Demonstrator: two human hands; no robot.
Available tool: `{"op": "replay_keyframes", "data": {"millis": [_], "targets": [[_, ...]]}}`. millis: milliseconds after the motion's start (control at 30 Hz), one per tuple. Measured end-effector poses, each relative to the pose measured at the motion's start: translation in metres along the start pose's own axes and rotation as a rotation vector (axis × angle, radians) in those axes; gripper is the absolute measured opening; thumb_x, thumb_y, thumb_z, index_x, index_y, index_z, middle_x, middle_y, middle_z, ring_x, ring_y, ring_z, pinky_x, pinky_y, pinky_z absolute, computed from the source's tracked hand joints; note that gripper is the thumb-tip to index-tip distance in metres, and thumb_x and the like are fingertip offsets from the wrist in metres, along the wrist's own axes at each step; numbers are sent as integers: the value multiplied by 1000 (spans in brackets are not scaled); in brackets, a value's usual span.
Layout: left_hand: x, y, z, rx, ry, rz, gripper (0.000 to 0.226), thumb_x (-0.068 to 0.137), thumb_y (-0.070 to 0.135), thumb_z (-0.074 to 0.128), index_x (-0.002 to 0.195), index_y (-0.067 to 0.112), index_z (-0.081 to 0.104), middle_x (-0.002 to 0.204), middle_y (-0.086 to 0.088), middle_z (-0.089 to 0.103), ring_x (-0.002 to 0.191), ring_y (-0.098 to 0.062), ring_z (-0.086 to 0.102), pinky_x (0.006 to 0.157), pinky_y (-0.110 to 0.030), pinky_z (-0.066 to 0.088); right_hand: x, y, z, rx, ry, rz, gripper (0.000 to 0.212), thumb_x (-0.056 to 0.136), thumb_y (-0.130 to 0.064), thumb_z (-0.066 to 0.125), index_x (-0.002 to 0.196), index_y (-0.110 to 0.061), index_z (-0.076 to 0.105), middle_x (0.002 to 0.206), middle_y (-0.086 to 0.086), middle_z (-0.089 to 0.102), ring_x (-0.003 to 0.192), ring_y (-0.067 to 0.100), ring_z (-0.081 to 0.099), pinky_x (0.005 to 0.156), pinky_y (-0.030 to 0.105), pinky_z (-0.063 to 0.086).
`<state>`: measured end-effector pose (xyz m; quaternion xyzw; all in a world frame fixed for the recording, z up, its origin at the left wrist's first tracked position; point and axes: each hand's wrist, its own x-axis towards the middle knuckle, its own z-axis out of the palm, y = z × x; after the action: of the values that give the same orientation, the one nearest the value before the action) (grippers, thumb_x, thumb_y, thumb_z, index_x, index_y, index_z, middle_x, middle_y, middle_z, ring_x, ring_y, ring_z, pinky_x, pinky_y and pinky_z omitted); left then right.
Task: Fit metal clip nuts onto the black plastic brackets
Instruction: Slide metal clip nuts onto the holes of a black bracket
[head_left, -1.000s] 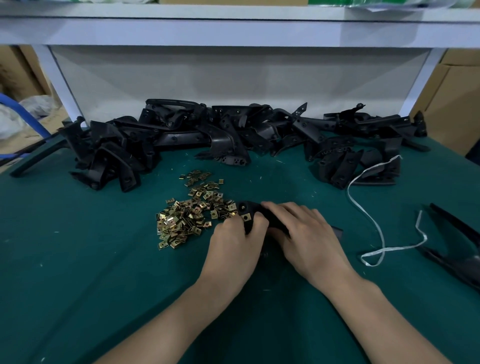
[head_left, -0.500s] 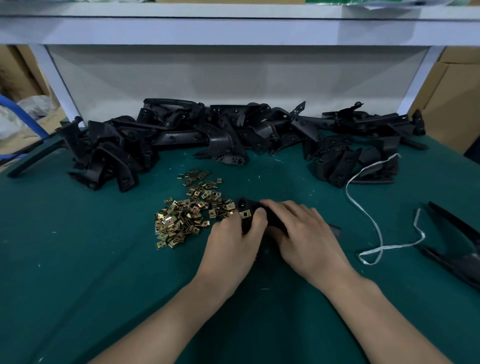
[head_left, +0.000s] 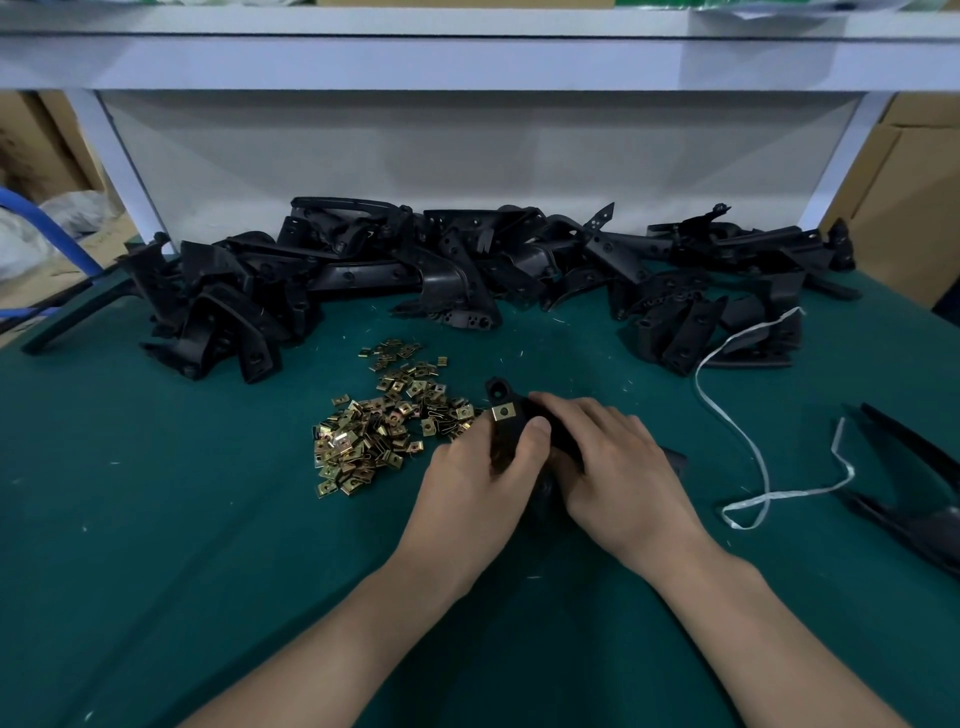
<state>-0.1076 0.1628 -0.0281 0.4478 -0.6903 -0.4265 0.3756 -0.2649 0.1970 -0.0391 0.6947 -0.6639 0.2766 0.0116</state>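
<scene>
Both hands hold one black plastic bracket (head_left: 506, 431) low over the green table (head_left: 156, 519). My left hand (head_left: 475, 480) grips its near side, thumb pressed on the bracket just below a brass clip nut (head_left: 503, 412) seated on its edge. My right hand (head_left: 618, 467) covers the bracket's right part, so most of it is hidden. A loose heap of brass clip nuts (head_left: 384, 421) lies just left of my left hand. A long pile of black brackets (head_left: 457, 270) runs along the back of the table.
A white plastic strap (head_left: 748, 431) curls on the table right of my right hand. A larger black part (head_left: 919, 493) lies at the right edge. A white shelf frame (head_left: 467, 57) spans overhead, with cardboard boxes (head_left: 914, 171) behind it.
The bracket has tilted up slightly, showing its round hole end above the clip nut. My left thumb has shifted along the bracket. Both hands stay in the same spot.
</scene>
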Motion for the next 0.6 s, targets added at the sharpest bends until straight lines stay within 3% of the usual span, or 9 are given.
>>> {"op": "replay_keyframes", "data": {"millis": [233, 367, 433, 500, 600], "targets": [[1, -1, 1, 11, 1, 13, 37, 93, 59, 51, 79, 26, 58, 63, 8, 65, 61, -14, 65, 62, -44, 57, 0, 0, -1, -6, -10, 7, 51, 95, -22, 59, 143, -30, 43, 128, -8, 60, 115, 18, 53, 90, 22, 26], [0, -2, 1, 118, 77, 154, 40, 99, 58, 33, 78, 29, 49, 68, 9, 57, 65, -10, 57, 58, -39, 47, 1, 0, -2, -6, 21, 23, 48, 97, -26, 57, 143, -29, 44, 126, -6, 60, 113, 20, 54, 93, 28, 30], [2, -5, -3, 348, 191, 247, 33, 101, 51, 29, 85, 30, 50, 81, 13, 55, 79, -11, 52, 68, -36, 45, 2, 2, -3, -8, 67, 60, 47, 96, -27, 58, 142, -27, 46, 122, -4, 62, 109, 22, 55, 93, 31, 32], [6, -8, -12, 684, 291, 307, 27, 100, 43, 40, 102, 23, 58, 99, 6, 59, 94, -19, 53, 85, -38, 43, 2, 3, -4, -16, 113, 101, 46, 96, -28, 59, 140, -26, 47, 118, -2, 63, 104, 24, 55, 91, 33, 32], [15, -17, -26, 981, 253, 237, 41, 97, 47, 48, 122, 16, 58, 122, -7, 58, 120, -32, 50, 109, -50, 30, 2, 3, -4, -51, 136, 120, 45, 97, -32, 60, 140, -26, 48, 116, -2, 64, 101, 25, 56, 87, 33, 30]]}}
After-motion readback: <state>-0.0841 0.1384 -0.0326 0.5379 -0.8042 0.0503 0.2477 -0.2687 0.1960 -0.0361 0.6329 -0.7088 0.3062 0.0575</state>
